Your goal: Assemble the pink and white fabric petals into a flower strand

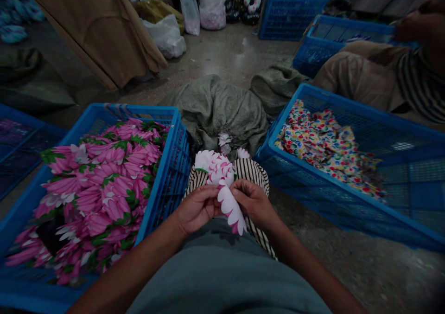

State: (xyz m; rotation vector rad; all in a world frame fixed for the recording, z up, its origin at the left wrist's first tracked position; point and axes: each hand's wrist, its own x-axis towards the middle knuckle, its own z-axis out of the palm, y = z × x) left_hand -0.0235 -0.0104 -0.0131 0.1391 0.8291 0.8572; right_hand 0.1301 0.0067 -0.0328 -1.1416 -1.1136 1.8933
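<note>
Shirt (222, 277), left hand (197, 208), right hand (256, 203), petal strip (232, 209) apparently pinched between them

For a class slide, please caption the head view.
Left hand and right hand hold a scalloped white piece beside a blue crate of pink pieces.

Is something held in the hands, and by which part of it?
Yes, a scalloped white and pink piece. The left hand and right hand hold it near its upper end.
</note>
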